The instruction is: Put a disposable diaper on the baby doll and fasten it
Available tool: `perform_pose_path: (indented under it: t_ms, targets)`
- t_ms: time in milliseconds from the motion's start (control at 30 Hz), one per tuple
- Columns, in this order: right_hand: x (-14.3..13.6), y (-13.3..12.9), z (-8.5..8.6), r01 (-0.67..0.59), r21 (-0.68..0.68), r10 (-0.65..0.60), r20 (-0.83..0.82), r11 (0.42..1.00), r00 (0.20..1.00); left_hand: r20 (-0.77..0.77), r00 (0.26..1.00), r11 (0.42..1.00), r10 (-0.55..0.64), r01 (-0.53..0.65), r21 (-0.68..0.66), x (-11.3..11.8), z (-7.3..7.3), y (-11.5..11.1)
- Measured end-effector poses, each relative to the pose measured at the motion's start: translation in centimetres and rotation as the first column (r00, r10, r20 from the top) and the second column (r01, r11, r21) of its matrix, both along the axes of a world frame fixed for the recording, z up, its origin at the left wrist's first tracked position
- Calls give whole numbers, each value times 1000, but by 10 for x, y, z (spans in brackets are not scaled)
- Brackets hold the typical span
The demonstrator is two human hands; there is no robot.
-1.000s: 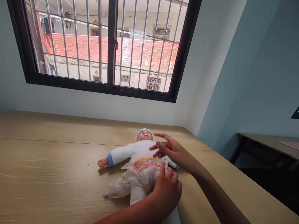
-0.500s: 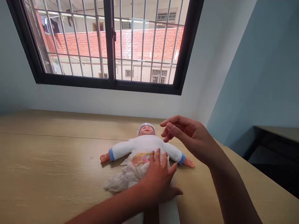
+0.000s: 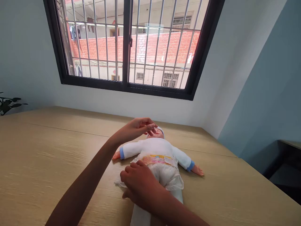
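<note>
A baby doll (image 3: 157,145) in a white top with blue cuffs and a white cap lies on its back on the wooden table, arms spread. Around its hips is a white diaper (image 3: 167,175) with a coloured front band, its edge loose at the left. My left hand (image 3: 142,128) hovers in the air before the doll's face, fingers loosely bent and apart, holding nothing. Down at the left side of the diaper is my right hand (image 3: 138,182), fingers curled over it; the fingertips are hidden. The doll's legs are partly covered by my right forearm.
The wooden table (image 3: 70,157) reaches back to the wall under a barred window (image 3: 127,84). A dark piece of furniture (image 3: 284,175) stands beyond the table's right edge. Leaves of a plant (image 3: 8,105) show at the far left.
My left hand has lifted off the diaper and risen toward the doll's head. My right hand has come down from the air onto the diaper's left side. The view has shifted left.
</note>
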State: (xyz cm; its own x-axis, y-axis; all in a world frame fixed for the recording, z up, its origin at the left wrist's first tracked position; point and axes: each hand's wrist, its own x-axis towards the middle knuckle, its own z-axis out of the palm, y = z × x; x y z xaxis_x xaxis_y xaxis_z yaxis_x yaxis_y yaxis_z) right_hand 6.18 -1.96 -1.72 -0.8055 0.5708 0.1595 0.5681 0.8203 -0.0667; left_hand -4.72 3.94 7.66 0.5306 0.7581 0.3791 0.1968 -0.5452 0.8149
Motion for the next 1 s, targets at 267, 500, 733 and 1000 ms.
perform_pose_path:
  t_ms: [267,500,733,1000]
  targets:
    - [-15,23,-27,68,-4,-67,157,998,985,50,999,997,-18,15,69,4,5,-7]
    - [18,34,14,181,152,-174,-63,972,983,-190,975,988,119,-97,123,-6,5,-4]
    - [69,57,44,208,-177,-245,-227,962,942,-786,613,991,74,-136,-13,-21,-21,22]
    - [88,79,46,232,-403,-332,-198,885,923,-827,486,900,-282,-165,-404,7,-53,34]
